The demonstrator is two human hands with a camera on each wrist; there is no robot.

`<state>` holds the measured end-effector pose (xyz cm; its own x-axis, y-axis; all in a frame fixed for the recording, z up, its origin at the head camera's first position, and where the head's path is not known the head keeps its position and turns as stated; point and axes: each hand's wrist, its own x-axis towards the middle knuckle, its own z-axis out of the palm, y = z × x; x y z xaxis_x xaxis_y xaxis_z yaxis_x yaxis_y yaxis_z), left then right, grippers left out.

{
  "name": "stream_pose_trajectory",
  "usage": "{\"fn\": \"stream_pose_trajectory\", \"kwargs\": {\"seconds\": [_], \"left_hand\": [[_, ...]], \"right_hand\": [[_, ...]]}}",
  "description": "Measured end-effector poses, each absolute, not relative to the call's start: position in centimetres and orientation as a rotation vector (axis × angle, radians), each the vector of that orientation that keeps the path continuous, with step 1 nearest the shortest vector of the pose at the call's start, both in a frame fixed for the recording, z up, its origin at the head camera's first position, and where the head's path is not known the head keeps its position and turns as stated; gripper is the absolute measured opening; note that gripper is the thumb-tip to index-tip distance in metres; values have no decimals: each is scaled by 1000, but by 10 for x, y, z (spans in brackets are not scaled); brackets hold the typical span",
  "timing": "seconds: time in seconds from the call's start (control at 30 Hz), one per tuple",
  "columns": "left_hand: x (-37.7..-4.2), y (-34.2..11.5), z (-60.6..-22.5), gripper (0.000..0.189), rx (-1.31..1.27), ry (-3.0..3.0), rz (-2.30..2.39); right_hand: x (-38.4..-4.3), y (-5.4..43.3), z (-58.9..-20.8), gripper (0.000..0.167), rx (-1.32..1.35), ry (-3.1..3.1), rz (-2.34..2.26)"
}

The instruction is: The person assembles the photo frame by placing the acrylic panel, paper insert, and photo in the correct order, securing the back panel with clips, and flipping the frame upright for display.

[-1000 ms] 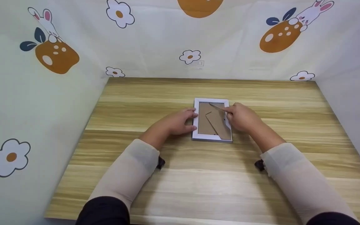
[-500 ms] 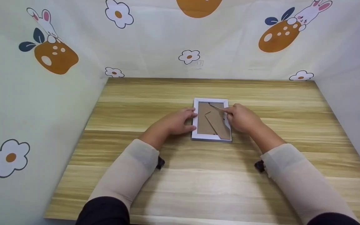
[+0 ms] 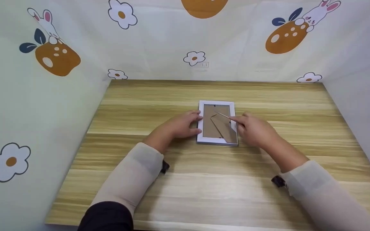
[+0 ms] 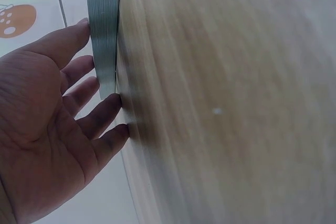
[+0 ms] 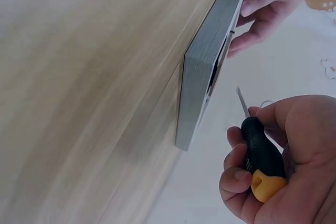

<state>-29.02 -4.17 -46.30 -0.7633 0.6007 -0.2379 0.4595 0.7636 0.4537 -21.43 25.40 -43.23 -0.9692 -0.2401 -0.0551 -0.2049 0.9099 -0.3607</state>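
A white-edged picture frame [image 3: 210, 140] lies on the table with its brown backing board [image 3: 208, 126] and cut-out stand facing up. My left hand [image 3: 183, 124] rests its fingertips and thumb along the frame's left border. The left wrist view shows those fingers [image 4: 102, 116] against the grey frame side [image 4: 102, 30]. My right hand [image 3: 255, 130] grips a screwdriver with a black and yellow handle [image 5: 265, 153]. Its thin metal shaft [image 3: 224, 116] points left over the backing; in the right wrist view the tip stands apart from the frame.
A wood-grain table [image 3: 204, 192] lies under both arms. Patterned cloth walls [image 3: 159, 45] with flowers and rabbits on orange fruit rise behind and at the sides. Small black devices [image 3: 278, 181] sit at the wrists.
The right hand has drawn back a little toward the person, and the screwdriver tip has come away from the dark tab at the backing's top edge. Left hand and frame stay put.
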Motion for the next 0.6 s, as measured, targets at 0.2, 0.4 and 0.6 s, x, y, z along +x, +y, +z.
{"fn": "stream_pose_trajectory", "kwargs": {"seconds": [0.2, 0.4, 0.6], "left_hand": [[-292, -41, -465, 66, 807, 2587, 534], [-291, -41, -463, 66, 798, 2584, 537], [-291, -42, -463, 66, 790, 2578, 533]], "right_hand": [[-196, 260, -434, 41, -399, 3014, -535], [-187, 264, -434, 40, -488, 3075, -539], [-182, 265, -436, 39, -500, 3089, -549]]}}
